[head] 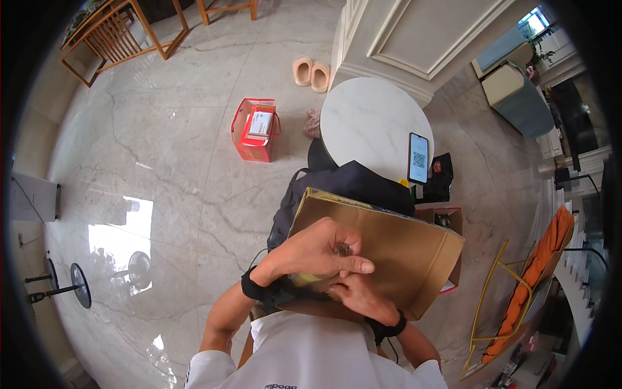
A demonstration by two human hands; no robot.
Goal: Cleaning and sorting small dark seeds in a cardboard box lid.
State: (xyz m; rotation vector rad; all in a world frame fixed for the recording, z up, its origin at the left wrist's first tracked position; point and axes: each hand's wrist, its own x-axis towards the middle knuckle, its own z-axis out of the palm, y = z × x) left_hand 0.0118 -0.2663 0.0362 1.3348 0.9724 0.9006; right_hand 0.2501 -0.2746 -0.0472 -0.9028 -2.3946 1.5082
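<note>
An open, shallow cardboard box (413, 253) lies tilted across my lap, its plain brown inside facing up. Above its left half my left hand (320, 248) is curled, and a small shiny object (343, 249) shows between its fingers, too hidden to name. Just below and to the right, my right hand (364, 294) has its fingers bent up against my left thumb. What those right fingers hold, if anything, is hidden. Under my left hand a blurred clear piece with a yellow patch (306, 279) shows, perhaps plastic. Black bands circle both wrists.
Beyond the box are dark fabric (354, 185) and a round white table (374, 121) bearing a lit phone (418, 158). A red-edged box (454, 223) sits to the right. A red gift bag (255, 131), slippers (311, 74) and an orange-cushioned chair (529, 287) stand around.
</note>
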